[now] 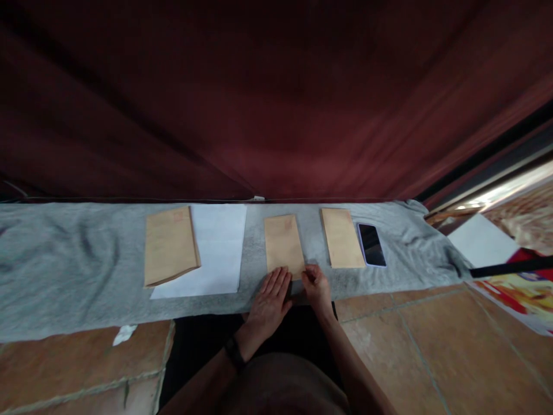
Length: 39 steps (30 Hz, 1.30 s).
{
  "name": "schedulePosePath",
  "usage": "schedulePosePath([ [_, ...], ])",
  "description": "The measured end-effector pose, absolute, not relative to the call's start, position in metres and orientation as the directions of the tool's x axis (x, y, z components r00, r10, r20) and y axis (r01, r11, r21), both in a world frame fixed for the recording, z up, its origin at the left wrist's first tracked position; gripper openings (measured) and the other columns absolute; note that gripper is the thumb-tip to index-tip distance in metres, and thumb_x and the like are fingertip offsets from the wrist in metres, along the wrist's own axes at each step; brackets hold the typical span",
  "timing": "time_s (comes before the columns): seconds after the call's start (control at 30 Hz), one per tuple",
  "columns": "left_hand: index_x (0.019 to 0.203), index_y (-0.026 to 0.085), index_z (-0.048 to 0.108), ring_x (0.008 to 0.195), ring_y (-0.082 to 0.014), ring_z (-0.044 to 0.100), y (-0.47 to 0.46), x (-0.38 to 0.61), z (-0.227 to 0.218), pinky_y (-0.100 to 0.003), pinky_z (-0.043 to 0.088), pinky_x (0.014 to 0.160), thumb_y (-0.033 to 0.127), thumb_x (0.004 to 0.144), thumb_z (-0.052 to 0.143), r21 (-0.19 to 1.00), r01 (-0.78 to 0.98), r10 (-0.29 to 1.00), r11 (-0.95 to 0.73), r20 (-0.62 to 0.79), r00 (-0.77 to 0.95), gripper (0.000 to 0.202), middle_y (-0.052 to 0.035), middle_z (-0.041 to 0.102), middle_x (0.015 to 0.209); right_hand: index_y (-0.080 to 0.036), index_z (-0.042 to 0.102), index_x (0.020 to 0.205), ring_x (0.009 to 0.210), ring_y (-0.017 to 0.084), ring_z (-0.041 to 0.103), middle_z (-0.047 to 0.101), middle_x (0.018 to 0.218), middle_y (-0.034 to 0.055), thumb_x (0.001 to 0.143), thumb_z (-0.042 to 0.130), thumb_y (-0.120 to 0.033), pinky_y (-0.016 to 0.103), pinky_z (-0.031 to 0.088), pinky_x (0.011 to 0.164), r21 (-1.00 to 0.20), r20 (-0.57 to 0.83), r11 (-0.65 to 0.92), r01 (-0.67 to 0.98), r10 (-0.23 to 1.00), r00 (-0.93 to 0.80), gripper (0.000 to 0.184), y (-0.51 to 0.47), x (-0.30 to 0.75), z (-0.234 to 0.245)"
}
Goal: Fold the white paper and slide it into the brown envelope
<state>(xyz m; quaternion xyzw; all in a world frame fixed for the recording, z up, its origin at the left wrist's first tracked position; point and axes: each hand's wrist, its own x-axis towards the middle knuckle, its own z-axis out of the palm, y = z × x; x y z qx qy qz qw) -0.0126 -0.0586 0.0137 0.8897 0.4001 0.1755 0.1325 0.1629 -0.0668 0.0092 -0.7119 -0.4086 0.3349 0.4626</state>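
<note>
A brown paper envelope (283,239) lies in front of me on a grey cloth. My left hand (268,302) rests on its near edge, fingers stretched out flat over the paper. At the near right corner, my right hand (317,288) is closed, with thumb and fingers pinching the envelope's edge. To the right lies a second brown envelope (343,239). Further left, a stack of brown envelopes (169,248) partly covers a pile of white paper sheets (219,248). The faint reddish print near the envelope's top is too small to read.
A phone (372,245) lies beside the right-hand envelope. The grey cloth (86,259) covers a long, narrow surface against a dark red curtain (259,115). Tiled floor (401,340) shows on the near side, with a crumpled white scrap (124,334) at left. Colourful packaging (525,297) stands at far right.
</note>
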Motion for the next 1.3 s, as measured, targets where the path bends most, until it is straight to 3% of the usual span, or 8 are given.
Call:
schedulePosePath([
  [0.07,0.154,0.012,0.036,0.151,-0.0259,0.032,-0.061,-0.013,0.009,-0.046,0.030,0.123,0.029,0.097,0.050,0.272,0.685,0.736,-0.676,0.191,0.650,0.061,-0.0141,0.038,0.161,-0.018,0.065,0.110,0.085,0.025,0.069,0.073,0.094,0.0104,0.092,0.054,-0.037,0.039,0.057,0.081,-0.849,-0.010,-0.236,0.473,0.902,0.432,0.028,-0.070,0.164,0.012],
  [0.2,0.157,0.011,0.031,0.153,-0.0267,0.027,-0.063,-0.013,0.001,-0.046,0.026,0.125,0.034,0.097,0.051,0.191,0.695,0.720,-0.694,0.188,0.668,0.067,-0.0153,0.032,0.163,-0.016,0.065,0.123,0.107,0.031,0.065,0.069,0.115,0.0184,0.098,0.046,-0.032,0.047,0.053,0.095,-0.643,0.147,-0.168,0.748,0.931,0.335,0.035,-0.080,0.155,0.021],
  [0.33,0.158,0.008,0.028,0.151,-0.0259,0.032,-0.063,-0.014,-0.011,-0.045,0.028,0.123,0.024,0.099,0.043,0.129,0.683,0.694,-0.719,0.194,0.694,0.063,-0.0180,0.037,0.160,-0.016,0.054,0.142,0.135,0.026,0.052,0.058,0.143,0.0153,0.104,0.038,-0.029,0.045,0.044,0.113,-0.602,0.219,0.136,0.787,0.976,-0.002,0.044,-0.091,0.135,0.025],
  [0.43,0.158,0.004,0.024,0.150,-0.0242,0.033,-0.063,-0.015,-0.018,-0.043,0.028,0.124,0.015,0.096,0.038,0.101,0.712,0.717,-0.695,0.183,0.673,0.064,-0.0193,0.039,0.159,-0.016,0.038,0.155,0.145,0.023,0.041,0.047,0.155,0.0124,0.106,0.035,-0.028,0.047,0.035,0.121,-0.543,0.187,0.215,0.812,0.973,-0.132,0.051,-0.098,0.124,0.022],
  [0.6,0.160,0.005,0.019,0.151,-0.0236,0.031,-0.064,-0.016,-0.013,-0.042,0.027,0.124,0.015,0.095,0.037,0.111,0.715,0.721,-0.691,0.180,0.669,0.068,-0.0173,0.037,0.161,-0.019,0.025,0.161,0.149,0.022,0.036,0.041,0.160,0.0103,0.107,0.036,-0.033,0.047,0.029,0.124,-0.442,0.169,0.212,0.871,0.974,-0.151,0.057,-0.104,0.129,0.011],
  [0.97,0.159,0.008,0.025,0.153,-0.0289,0.025,-0.062,-0.038,0.005,-0.046,0.027,0.124,0.040,0.098,0.052,0.161,0.750,0.767,-0.641,0.177,0.617,0.074,-0.0183,0.032,0.163,-0.023,0.031,0.159,0.147,0.025,0.040,0.041,0.160,0.0090,0.106,0.040,-0.033,0.049,0.029,0.123,-0.389,0.218,0.157,0.908,0.973,-0.075,0.055,-0.111,0.148,0.000],
  [1.3,0.159,0.008,0.022,0.152,-0.0298,0.027,-0.069,-0.031,0.005,-0.048,0.028,0.124,0.041,0.099,0.049,0.185,0.756,0.777,-0.628,0.207,0.595,0.074,-0.0189,0.033,0.162,-0.021,0.034,0.158,0.146,0.027,0.042,0.041,0.159,0.0107,0.106,0.040,-0.033,0.050,0.029,0.122,-0.370,0.237,0.114,0.922,0.971,-0.025,0.054,-0.113,0.152,-0.001],
])
